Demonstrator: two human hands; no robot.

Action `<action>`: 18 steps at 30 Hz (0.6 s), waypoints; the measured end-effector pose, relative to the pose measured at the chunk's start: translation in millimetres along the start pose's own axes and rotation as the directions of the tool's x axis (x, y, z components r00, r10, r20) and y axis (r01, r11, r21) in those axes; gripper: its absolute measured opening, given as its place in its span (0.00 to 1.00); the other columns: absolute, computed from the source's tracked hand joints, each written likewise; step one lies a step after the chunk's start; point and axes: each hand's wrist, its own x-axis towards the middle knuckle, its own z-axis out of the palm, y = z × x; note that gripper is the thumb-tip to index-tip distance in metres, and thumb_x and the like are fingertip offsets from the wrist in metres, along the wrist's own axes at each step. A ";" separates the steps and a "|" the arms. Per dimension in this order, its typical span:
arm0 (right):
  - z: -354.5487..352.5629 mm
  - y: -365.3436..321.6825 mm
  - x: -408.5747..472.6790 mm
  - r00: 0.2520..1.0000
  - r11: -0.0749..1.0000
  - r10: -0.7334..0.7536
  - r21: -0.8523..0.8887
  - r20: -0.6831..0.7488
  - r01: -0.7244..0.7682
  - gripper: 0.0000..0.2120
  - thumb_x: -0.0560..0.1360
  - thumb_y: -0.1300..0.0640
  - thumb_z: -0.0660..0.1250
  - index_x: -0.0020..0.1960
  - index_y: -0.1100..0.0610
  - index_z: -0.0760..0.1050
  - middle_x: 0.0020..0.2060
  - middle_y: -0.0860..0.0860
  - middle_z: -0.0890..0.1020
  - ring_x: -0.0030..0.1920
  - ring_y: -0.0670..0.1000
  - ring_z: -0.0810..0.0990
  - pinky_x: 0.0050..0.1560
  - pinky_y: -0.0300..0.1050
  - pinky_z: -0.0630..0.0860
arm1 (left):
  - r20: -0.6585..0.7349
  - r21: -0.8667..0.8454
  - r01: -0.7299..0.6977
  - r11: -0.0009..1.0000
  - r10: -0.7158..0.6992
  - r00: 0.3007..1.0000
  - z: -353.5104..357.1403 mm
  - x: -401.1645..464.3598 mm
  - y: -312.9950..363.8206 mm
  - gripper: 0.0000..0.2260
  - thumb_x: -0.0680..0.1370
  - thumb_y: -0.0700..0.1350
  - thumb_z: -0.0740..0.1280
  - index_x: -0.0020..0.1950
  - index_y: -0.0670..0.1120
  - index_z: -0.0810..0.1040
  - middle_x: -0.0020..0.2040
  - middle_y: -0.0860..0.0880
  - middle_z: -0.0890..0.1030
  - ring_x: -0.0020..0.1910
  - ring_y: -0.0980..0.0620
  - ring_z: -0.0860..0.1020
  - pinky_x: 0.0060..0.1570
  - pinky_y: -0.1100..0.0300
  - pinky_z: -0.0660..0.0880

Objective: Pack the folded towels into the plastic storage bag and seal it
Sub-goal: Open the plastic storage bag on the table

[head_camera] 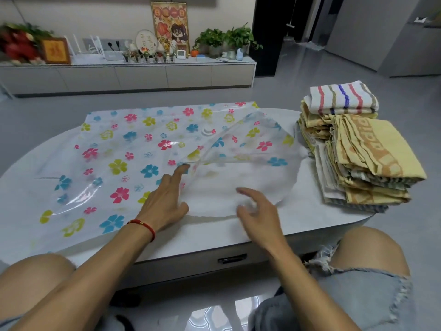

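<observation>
Both hands lay on the flowered storage bag (133,149): left hand (164,199) fingers spread flat, right hand (257,211) relaxed, grasping nothing; folded towels (358,149) stacked right.

A person seen from above is showing two bare forearms with no sleeves. The left hand (164,199) is wearing a thin red cord bracelet (143,226) with a small gold bead at the wrist. The right hand (259,217) is wearing nothing. Light blue frayed denim shorts (358,295) are covering the thighs.
</observation>
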 end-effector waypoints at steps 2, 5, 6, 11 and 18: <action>36.3 -12.4 -3.8 0.948 0.921 -0.213 -0.275 0.237 0.275 0.23 0.79 0.53 0.67 0.73 0.51 0.74 0.72 0.51 0.76 0.75 0.52 0.69 0.82 0.54 0.49 | 0.004 -0.033 -0.051 0.998 0.051 0.999 -5.4 -0.5 8.1 0.36 0.72 0.39 0.63 0.72 0.65 0.52 0.55 0.46 0.70 0.39 0.44 0.76 0.39 0.46 0.79; 75.0 -30.0 -3.5 0.907 0.793 -0.256 -0.464 0.335 0.395 0.20 0.83 0.52 0.61 0.75 0.48 0.71 0.71 0.50 0.77 0.74 0.55 0.69 0.80 0.60 0.50 | -0.025 -0.025 -0.166 0.986 0.166 0.986 -14.9 -4.0 10.8 0.22 0.75 0.34 0.59 0.61 0.58 0.68 0.53 0.47 0.71 0.44 0.44 0.75 0.45 0.47 0.77; 78.6 -33.3 -1.2 0.921 0.812 -0.245 -0.455 0.303 0.366 0.18 0.84 0.53 0.60 0.73 0.47 0.74 0.66 0.48 0.81 0.71 0.54 0.73 0.79 0.59 0.53 | -0.026 -0.010 -0.193 0.981 0.192 0.981 -17.5 -6.4 9.0 0.16 0.76 0.34 0.61 0.55 0.54 0.73 0.53 0.48 0.72 0.45 0.44 0.75 0.46 0.48 0.76; 85.0 -24.5 -0.5 0.941 0.860 -0.214 -0.406 0.262 0.308 0.15 0.84 0.55 0.60 0.66 0.45 0.79 0.55 0.47 0.84 0.62 0.52 0.77 0.76 0.61 0.59 | 0.109 0.255 -0.165 0.953 0.141 0.984 -24.3 -25.4 3.0 0.14 0.79 0.52 0.60 0.61 0.53 0.77 0.55 0.48 0.79 0.52 0.47 0.77 0.52 0.49 0.74; 79.6 -3.1 -6.5 0.950 0.845 -0.173 -0.457 0.261 0.279 0.14 0.84 0.57 0.63 0.66 0.51 0.81 0.68 0.49 0.80 0.76 0.54 0.70 0.79 0.61 0.50 | -0.012 0.141 -0.027 0.990 0.029 1.000 -67.7 2.2 3.2 0.17 0.77 0.33 0.61 0.60 0.47 0.80 0.52 0.41 0.83 0.48 0.43 0.81 0.49 0.56 0.76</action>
